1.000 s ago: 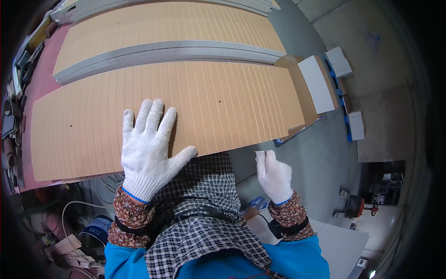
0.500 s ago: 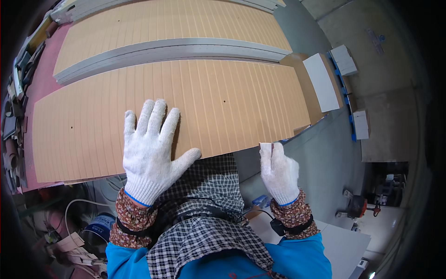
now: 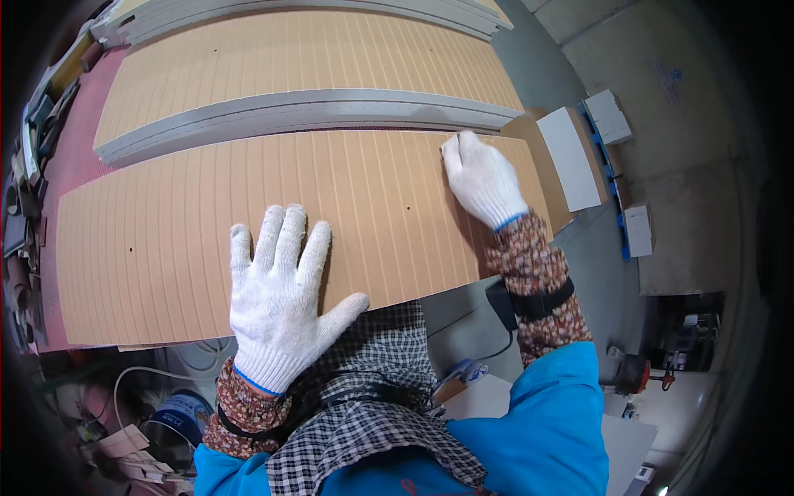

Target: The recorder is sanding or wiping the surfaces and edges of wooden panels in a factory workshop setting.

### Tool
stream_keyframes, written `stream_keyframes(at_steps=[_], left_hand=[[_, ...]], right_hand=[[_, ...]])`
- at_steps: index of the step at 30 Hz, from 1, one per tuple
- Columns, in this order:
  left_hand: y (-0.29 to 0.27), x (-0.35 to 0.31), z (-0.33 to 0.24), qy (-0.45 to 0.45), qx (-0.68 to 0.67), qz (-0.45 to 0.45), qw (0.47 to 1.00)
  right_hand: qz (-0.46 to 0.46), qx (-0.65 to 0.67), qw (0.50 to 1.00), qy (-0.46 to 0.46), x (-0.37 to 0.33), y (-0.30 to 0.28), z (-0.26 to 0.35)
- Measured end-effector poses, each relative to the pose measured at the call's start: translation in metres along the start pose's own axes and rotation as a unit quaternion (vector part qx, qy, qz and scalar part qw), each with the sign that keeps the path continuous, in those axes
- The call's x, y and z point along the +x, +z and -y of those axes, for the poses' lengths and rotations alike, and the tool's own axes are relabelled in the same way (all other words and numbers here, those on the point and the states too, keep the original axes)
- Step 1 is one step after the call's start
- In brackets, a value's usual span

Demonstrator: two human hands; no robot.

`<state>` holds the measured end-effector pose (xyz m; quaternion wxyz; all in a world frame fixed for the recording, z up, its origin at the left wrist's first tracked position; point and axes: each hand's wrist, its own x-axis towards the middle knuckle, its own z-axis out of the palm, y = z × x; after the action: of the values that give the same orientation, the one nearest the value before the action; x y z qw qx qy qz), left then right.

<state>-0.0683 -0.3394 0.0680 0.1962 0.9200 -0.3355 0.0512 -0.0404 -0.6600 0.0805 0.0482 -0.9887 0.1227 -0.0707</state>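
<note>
Under both hands the board (image 3: 368, 186) was stretched out, its far edge nearly covered by the right hand (image 3: 486, 180), curled, any hold impossible to tell! The left hand (image 3: 279, 307) was spread flat, nothing gripped; steadiness seemed best served by even palm pressure.

- Cardboard panel (image 3: 364, 240): long, brown, surface ribbed by parallel creases running near to far.
- Lies flat, ribbed face up, long sides left to right; near part of the reddish table (image 3: 76, 161).
- Two small dark holes (image 3: 408, 208), one toward left end, one right of middle.
- Near and right portions partly covered.
</note>
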Motion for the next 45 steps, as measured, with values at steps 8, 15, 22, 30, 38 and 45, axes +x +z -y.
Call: stream_keyframes(at_steps=[8,15,22,30,38,45], left_hand=[[-0.001,-0.001,0.002,0.001,-0.007,-0.012,1.000],[0.004,-0.001,0.004,0.001,-0.007,-0.015,1.000],[0.003,-0.003,0.005,-0.001,0.014,-0.009,1.000],[0.002,0.002,0.004,0.004,0.007,-0.001,1.000],[0.007,-0.002,0.005,0.003,0.012,-0.012,1.000],[0.000,-0.002,0.002,0.003,0.007,-0.012,1.000]], right_hand=[[0.032,-0.031,0.999,0.013,0.054,-0.005,0.008],[0.020,-0.011,1.000,0.018,-0.027,-0.006,0.007],[0.036,-0.002,0.999,0.018,-0.156,-0.027,0.023],[0.071,0.030,0.992,0.101,-0.215,-0.017,0.027],[0.026,-0.003,0.999,0.027,-0.197,-0.026,0.038],[0.034,-0.037,0.999,-0.003,-0.180,-0.030,0.041]])
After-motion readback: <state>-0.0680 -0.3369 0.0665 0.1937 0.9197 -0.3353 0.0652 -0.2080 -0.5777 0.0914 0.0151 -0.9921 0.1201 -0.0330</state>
